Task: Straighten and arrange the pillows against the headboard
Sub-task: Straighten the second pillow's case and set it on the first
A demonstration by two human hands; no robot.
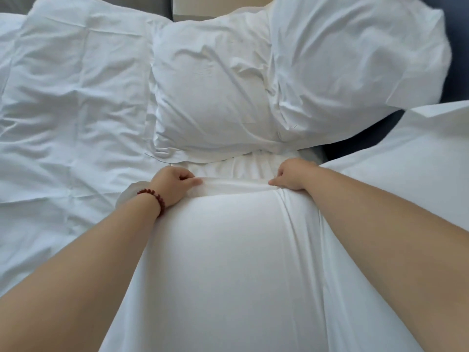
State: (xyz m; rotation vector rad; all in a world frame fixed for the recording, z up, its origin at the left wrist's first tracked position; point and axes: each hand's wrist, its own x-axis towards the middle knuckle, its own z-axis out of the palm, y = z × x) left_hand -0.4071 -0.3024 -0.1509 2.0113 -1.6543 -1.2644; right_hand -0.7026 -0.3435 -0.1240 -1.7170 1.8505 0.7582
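A smooth white pillow [236, 250] fills the lower middle of the view, close to me. My left hand [175, 184], with a red bead bracelet on the wrist, pinches its far edge on the left. My right hand [291, 176] grips the same edge on the right. Beyond the hands lies a second white pillow [210, 97], creased. A third white pillow [355, 62] leans partly over it at the upper right, against the dark blue headboard [456, 80].
A rumpled white duvet [71, 110] covers the bed on the left. Another white pillow or cover [418, 161] lies at the right edge. A beige surface [215, 6] shows at the top middle.
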